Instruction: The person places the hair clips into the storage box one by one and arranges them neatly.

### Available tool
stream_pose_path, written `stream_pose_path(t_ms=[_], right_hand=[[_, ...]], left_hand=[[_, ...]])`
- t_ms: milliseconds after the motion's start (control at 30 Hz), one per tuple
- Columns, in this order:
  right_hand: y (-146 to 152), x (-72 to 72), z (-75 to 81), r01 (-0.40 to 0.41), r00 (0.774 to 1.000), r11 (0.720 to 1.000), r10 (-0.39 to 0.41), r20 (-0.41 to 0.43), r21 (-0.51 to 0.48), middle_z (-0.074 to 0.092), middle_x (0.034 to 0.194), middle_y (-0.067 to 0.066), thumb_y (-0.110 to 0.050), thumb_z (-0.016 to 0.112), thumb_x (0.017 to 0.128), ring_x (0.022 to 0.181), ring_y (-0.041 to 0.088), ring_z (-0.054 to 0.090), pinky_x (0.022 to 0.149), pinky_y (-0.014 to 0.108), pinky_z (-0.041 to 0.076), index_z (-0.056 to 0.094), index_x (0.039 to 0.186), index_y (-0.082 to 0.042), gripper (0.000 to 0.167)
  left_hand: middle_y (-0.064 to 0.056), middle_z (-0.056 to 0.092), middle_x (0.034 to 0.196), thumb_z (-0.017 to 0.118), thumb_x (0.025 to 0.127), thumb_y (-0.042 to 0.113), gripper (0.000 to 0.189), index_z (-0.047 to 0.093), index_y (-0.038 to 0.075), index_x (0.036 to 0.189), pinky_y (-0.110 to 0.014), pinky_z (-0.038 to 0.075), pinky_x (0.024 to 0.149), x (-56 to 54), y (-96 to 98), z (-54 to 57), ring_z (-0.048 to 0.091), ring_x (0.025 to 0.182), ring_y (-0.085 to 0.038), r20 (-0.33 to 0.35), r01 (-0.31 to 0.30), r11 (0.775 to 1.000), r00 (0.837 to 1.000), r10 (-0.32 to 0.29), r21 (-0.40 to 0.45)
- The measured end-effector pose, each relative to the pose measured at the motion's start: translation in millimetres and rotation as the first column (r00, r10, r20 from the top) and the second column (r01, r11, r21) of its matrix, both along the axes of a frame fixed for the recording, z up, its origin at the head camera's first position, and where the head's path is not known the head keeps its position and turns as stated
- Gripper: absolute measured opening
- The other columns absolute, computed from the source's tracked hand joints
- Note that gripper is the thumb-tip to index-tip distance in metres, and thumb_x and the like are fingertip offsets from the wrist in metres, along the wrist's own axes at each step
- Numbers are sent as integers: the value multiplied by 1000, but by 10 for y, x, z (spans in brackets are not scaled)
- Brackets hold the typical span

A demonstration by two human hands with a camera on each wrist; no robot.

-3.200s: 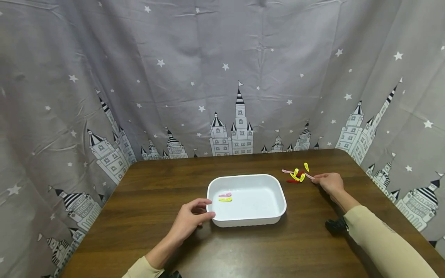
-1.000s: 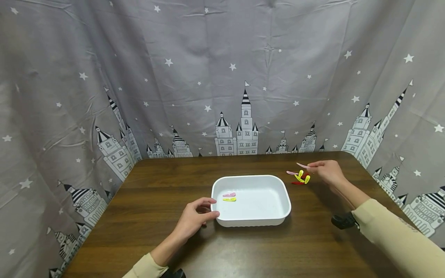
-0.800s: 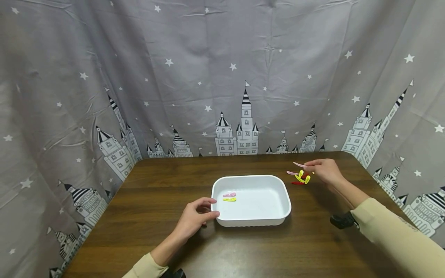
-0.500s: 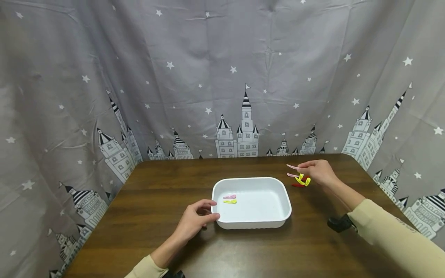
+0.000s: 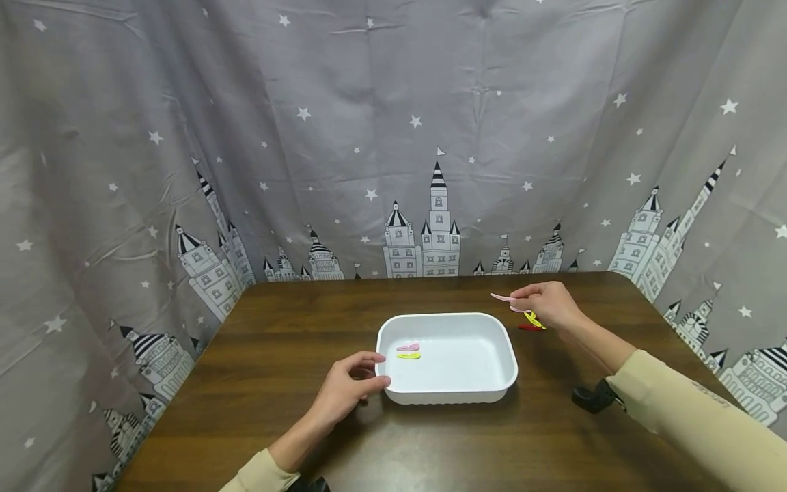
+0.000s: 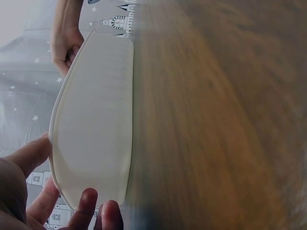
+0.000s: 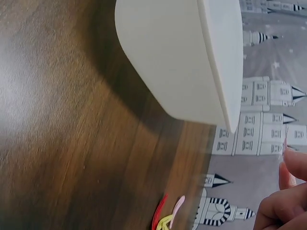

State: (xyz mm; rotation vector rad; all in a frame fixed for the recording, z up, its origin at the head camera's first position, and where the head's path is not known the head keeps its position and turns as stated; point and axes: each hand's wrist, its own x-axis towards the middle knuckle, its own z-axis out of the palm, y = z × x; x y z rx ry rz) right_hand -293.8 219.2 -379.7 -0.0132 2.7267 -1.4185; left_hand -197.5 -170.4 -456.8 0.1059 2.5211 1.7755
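Observation:
My right hand (image 5: 549, 305) pinches a pink hair clip (image 5: 501, 297) between thumb and fingertips, raised above the back right of the table. Just below it lies a small pile: a red clip (image 5: 530, 327), yellow clips (image 5: 533, 318) and another pink clip (image 7: 178, 205), partly hidden by the hand in the head view. My left hand (image 5: 347, 388) holds the left end of a white tray (image 5: 451, 398), thumb and bent fingers at its rim and outer wall. Inside the tray, at the left, a pink clip (image 5: 408, 347) lies beside a yellow clip (image 5: 408, 355).
The brown wooden table (image 5: 270, 355) extends around the tray. A grey curtain (image 5: 320, 82) printed with castles and stars hangs behind its back edge. A black strap (image 5: 593, 396) is on the right wrist.
My right hand has picked the pink clip up from beside the pile and moved left with it, over the pile toward the tray. The left hand stays at the tray.

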Motion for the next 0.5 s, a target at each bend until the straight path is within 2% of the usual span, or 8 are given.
stream_pose_path(t_ms=[100,233,400,500], right_hand=[[-70,-9,0,-5,1000,1000,5,6,-13,66,102,13,-24,70,93,65,17,43,50,27,32,73,115,-2,31],[-171,-11,-1,-17,1000,999,18,16,-39,63,87,5,-22,72,92,48,12,31,44,26,27,74,114,-3,29],[-300,17,-10,-40,998,997,43,39,-68,46,59,-4,-18,70,93,43,10,28,42,25,26,72,115,-3,27],[-367,37,-33,-43,997,996,48,58,-78,39,55,-5,-17,70,93,43,10,28,42,25,25,72,114,-2,26]], left_hand=[[-16,68,107,85,81,18,39,71,8,115,-34,54,60,-2,-7,16,62,88,-21,0,5,1000,1000,-5,1],[-18,67,107,85,81,17,39,71,8,116,-33,54,60,-5,-19,33,62,87,-20,-6,12,1000,1000,-12,7],[-18,67,108,84,81,17,38,70,7,116,-33,54,60,-8,-21,31,61,87,-21,-10,11,1000,1000,-11,15],[-17,68,108,84,82,17,38,70,7,116,-32,53,60,-7,-10,20,61,87,-21,-2,14,1000,1000,-14,12]])
